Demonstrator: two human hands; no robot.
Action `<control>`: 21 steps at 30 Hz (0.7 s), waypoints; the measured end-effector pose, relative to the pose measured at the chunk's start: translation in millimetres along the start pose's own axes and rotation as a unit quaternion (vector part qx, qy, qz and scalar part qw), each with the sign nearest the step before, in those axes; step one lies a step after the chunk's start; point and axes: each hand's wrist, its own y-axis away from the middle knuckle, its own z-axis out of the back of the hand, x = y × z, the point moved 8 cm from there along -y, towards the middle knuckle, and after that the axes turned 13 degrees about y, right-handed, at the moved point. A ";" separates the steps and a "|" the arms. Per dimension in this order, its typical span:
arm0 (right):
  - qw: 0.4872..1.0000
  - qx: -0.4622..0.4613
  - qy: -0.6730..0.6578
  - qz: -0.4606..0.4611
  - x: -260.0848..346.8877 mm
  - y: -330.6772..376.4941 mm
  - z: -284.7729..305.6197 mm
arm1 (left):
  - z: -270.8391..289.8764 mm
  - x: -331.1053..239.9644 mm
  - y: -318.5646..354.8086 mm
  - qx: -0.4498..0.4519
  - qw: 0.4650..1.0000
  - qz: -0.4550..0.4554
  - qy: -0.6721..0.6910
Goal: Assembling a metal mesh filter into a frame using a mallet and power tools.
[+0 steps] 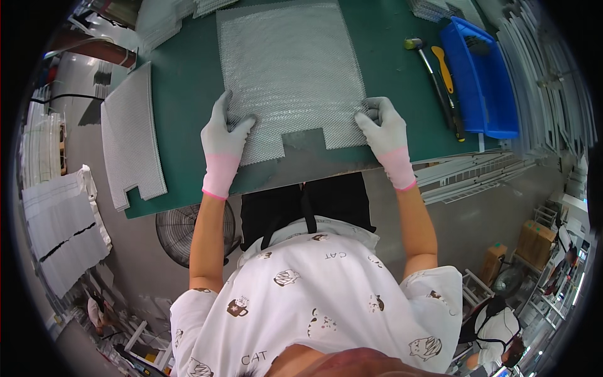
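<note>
**Desk:** What do you have from the head camera?

**Operator:** I see two gloved hands on a silvery sheet of expanded metal mesh [290, 69], lying flat on the dark green matte surface [188, 81] directly ahead of the person. The sheet is roughly rectangular, with a diamond-patterned, glinting texture and a rectangular notch cut into its near edge.

**Desk:** And the grip on each side?

**Operator:** The left hand [224, 135], in a pale grey knit glove with a pink cuff, lies on the near left corner with its fingers spread flat on the mesh, open and pressing rather than clamped. The right hand [382, 125], in a matching glove, has its fingers curled together at the near right edge of the sheet; I read it as pinching the mesh edge, though the thumb's underside is hidden.

**Desk:** What lies around them?

**Operator:** On the left, a stack of similar grey mesh sheets [129, 135] with a notched corner overhangs the surface's edge. On the right, a hammer with a dark handle [432, 75] lies just beside a yellow-handled tool [447, 72], both next to a blue plastic bin [480, 78]. Pale metal frame strips [540, 75] are piled beyond the bin. Below the surface, a round wire fan guard [179, 229] stands on the grey floor.
</note>
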 end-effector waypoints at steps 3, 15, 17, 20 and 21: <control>1.000 -0.001 0.008 -0.007 -3.3 -1.6 -0.4 | -2.4 -6.4 0.5 0.012 0.999 0.035 -0.019; 0.877 0.002 0.465 0.119 39.7 -8.2 0.2 | -11.3 -35.5 -18.0 0.010 0.913 0.052 -0.406; 0.851 -0.018 0.495 0.175 49.2 -13.1 3.8 | -17.8 -59.4 -23.6 -0.031 0.889 -0.055 -0.453; 0.823 -0.015 0.488 0.290 67.5 -24.7 4.1 | -50.2 -50.9 -27.5 0.239 0.888 -0.218 -0.327; 0.820 0.007 0.462 0.337 73.2 -33.7 3.7 | -47.5 -55.5 -30.9 0.232 0.889 -0.226 -0.324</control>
